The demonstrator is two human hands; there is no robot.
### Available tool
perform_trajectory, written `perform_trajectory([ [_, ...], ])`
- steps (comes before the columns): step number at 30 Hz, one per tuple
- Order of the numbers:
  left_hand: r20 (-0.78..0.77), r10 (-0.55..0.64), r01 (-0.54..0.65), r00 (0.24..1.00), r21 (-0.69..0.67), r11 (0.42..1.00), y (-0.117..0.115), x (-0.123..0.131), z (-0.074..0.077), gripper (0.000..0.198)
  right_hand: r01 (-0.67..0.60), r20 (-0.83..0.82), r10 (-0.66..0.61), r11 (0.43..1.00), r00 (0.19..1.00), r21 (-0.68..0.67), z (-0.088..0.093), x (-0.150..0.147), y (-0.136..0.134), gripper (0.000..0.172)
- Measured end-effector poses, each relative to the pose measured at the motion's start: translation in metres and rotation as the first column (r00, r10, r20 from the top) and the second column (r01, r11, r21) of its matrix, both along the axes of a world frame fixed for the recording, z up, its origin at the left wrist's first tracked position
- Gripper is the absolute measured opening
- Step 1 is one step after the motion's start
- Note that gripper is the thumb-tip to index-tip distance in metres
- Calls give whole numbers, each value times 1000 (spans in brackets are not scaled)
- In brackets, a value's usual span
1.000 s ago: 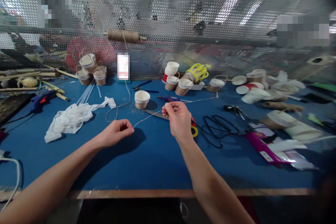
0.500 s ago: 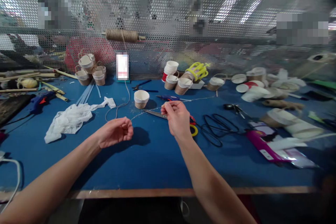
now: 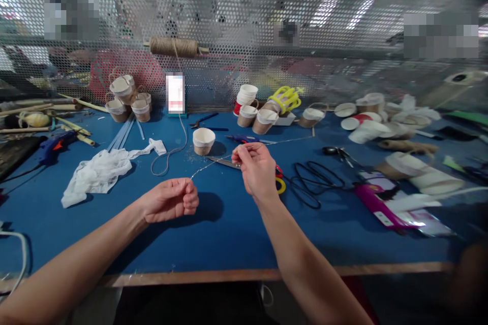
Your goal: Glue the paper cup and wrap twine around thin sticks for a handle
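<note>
A thin, pale twisted string (image 3: 210, 165) stretches between my two hands above the table. My left hand (image 3: 173, 200) is closed around its near end, fingers curled in. My right hand (image 3: 253, 167) pinches the string between thumb and fingertips, and the rest trails off to the right towards a small handled cup (image 3: 312, 116). Behind the string stands a small white-rimmed cup (image 3: 203, 141) with a brown lower wall. Scissors (image 3: 281, 185) with red and yellow handles lie under my right hand, which partly hides them.
Crumpled white cloth (image 3: 97, 175) and a blue glue gun (image 3: 57, 147) lie on the left. A black cord (image 3: 316, 180) and a purple package (image 3: 377, 205) are at right. Several cups (image 3: 265, 121) stand along the back, below a twine spool (image 3: 173, 47) on the mesh.
My left hand has moved slightly right and down, and its fingers have curled tighter. My right hand keeps its pinch on the string almost in place. The whole view has shifted a little.
</note>
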State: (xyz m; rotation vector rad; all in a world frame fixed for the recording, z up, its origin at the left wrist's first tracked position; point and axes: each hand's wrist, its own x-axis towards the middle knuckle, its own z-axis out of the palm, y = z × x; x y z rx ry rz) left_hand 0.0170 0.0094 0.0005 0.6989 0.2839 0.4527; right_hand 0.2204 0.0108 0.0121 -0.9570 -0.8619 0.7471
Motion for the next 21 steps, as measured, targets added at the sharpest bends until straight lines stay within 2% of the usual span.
perform_trajectory([
  [2, -90, 6, 7, 996, 142, 990, 0, 0, -1, 30, 12, 33, -12, 1000, 999, 2, 0, 2, 0, 14],
  [3, -183, 33, 17, 983, 266, 964, 1, 0, -1, 30, 25, 61, -25, 1000, 998, 1, 0, 3, 0, 14],
  [4, -298, 101, 35, 949, 421, 907, 2, 0, -2, 29, 42, 96, -42, 999, 995, -2, 0, 4, 0, 14],
  [5, -404, 222, 65, 887, 585, 808, 3, 0, -3, 26, 59, 136, -57, 998, 989, -11, -1, 4, 0, 14],
  [6, -467, 382, 109, 797, 734, 670, 5, 0, -4, 22, 73, 179, -67, 997, 982, -23, -2, 4, 0, 14],
  [8, -415, 692, 223, 591, 908, 353, 9, -1, -6, 17, 85, 242, -72, 995, 967, -44, -4, 3, -1, 15],
  [9, -338, 790, 271, 512, 936, 226, 11, -1, -7, 17, 86, 260, -70, 995, 963, -48, -5, 1, -1, 15],
  [10, -286, 840, 304, 461, 940, 153, 12, -2, -7, 17, 84, 269, -68, 995, 961, -48, -7, 0, -1, 15],
  [11, -273, 859, 324, 434, 937, 134, 14, -3, -8, 17, 81, 271, -65, 996, 960, -46, -8, -2, -1, 15],
  [13, -323, 848, 338, 420, 923, 183, 15, -4, -8, 16, 72, 249, -56, 996, 967, -53, -10, -6, -1, 15],
  [15, -419, 786, 307, 455, 902, 303, 17, -7, -5, 16, 57, 174, -43, 996, 984, -75, -11, -7, 1, 15],
  [16, -469, 728, 251, 499, 883, 397, 18, -8, -3, 17, 49, 126, -38, 995, 991, -84, -10, -6, 2, 16],
  [17, -510, 648, 169, 566, 841, 515, 19, -10, -1, 20, 42, 81, -35, 995, 996, -88, -10, -6, 3, 17],
  [19, -517, 427, -13, 742, 626, 780, 21, -12, 2, 25, 33, 25, -31, 996, 999, -83, -8, -4, 5, 18],
  [20, -468, 325, -76, 822, 476, 876, 21, -13, 4, 27, 30, 16, -29, 997, 999, -76, -7, -2, 6, 19],
  [21, -404, 250, -108, 880, 344, 933, 21, -14, 5, 27, 28, 12, -28, 997, 1000, -70, -7, -2, 7, 19],
])
